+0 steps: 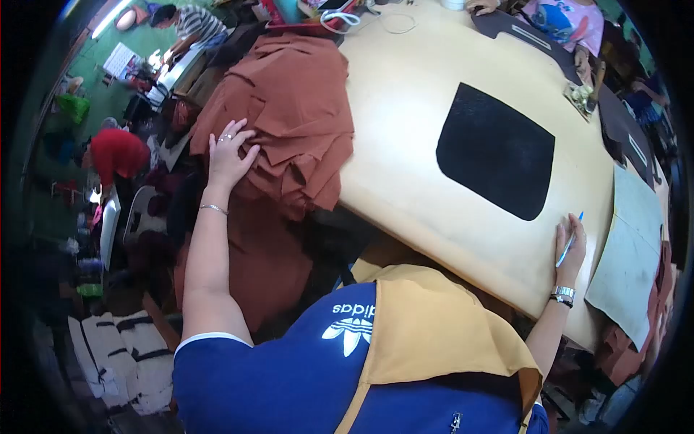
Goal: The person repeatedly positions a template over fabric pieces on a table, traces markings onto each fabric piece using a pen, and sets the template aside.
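Observation:
My left hand (231, 155) lies with its fingers spread on a heap of rust-brown fabric pieces (300, 94) at the table's left side. Low on the right, my right hand (571, 249) has its fingers around a light-blue pen (560, 259) and rests on the tabletop. A black panel with rounded corners (499, 152) lies flat on the pale table (390, 152), beyond my right hand and apart from it. Beside that hand, a pale grey-green sheet (627, 246) hangs over the table's right edge.
Dark strap-like pieces with metal slots (531, 36) lie along the far right edge, near a brush (596, 87). A red tray (311, 25) with a white cable stands at the back. Other people work around: one in red (119, 155), one in stripes (202, 25), one in pink (578, 22).

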Demonstrator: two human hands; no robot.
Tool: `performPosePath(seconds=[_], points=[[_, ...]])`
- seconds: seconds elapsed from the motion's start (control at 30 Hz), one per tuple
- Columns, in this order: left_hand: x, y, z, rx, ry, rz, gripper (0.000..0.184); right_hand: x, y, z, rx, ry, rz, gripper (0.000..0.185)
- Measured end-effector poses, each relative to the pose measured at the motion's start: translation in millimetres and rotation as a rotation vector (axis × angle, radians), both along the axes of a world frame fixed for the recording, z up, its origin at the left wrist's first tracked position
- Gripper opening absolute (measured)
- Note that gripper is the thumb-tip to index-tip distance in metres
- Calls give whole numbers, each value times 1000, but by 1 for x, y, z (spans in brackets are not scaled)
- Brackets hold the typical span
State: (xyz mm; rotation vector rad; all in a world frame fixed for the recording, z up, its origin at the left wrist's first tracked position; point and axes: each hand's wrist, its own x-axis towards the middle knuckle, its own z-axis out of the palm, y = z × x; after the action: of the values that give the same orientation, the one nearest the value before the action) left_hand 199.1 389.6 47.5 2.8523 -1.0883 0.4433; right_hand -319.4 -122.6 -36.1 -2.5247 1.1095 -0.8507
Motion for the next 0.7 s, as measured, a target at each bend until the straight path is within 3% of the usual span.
performPosePath(seconds=[0.13, 0.23, 0.43, 0.47, 0.6, 0.7], points=[[-2, -15, 22, 9, -26, -77, 33, 6, 8, 8, 59, -63, 7, 36], [-8, -33, 27, -259, 36, -184, 31, 2, 3, 4, 51, -77, 13, 36], [7, -70, 27, -7, -46, -220, 27, 3, 5, 4, 60, -97, -8, 35], [6, -83, 27, -75, -150, -280, 23, 5, 7, 7, 51, -95, -13, 34], [-15, -169, 31, -543, -88, -474, 20, 1, -6, -9, 97, -159, -29, 31], [-74, -251, 26, -642, -139, -681, 5, 11, 13, 13, 407, -516, -79, 27]])
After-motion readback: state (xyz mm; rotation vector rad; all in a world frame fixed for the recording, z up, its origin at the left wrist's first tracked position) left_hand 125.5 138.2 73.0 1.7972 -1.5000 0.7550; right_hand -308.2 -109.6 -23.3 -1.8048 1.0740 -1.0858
